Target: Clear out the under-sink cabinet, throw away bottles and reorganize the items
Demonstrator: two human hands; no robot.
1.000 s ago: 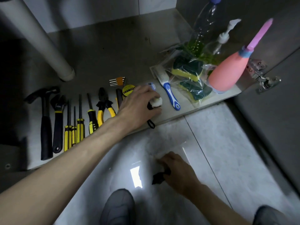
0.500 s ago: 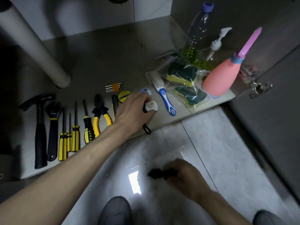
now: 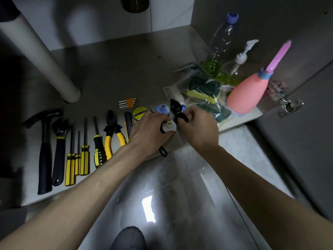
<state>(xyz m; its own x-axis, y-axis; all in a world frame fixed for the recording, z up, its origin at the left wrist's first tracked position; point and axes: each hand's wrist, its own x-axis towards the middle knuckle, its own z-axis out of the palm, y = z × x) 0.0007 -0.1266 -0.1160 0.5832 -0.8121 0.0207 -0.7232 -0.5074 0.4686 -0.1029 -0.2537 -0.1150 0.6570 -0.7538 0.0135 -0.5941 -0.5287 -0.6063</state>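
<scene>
Where the cabinet floor meets the tiled room floor, both hands work at its front edge, seen from the head camera.

Left hand: fingers curled round a small white fitting, gripping it just above the front edge; a black cord loop hangs below the hand over that edge.

Right hand: fingers pinching a small black object, held touching or just beside the white fitting; what the object is cannot be told.

Blue fitting: on the cabinet floor just behind the left hand.

Roll of PVC tape: left of the blue fitting, beside the left hand.

Tool row, left of the left hand, handles toward the front edge: hammer, wrench, yellow-handled screwdrivers, pliers.

Right of the hands, toward the cabinet's right wall: bagged sponges, pink bottle with pink nozzle, tilted; clear plastic bottle with blue cap and a little green liquid; pump bottle between the two.

White drain pipe: slanting down to the cabinet floor behind the tool row.
</scene>
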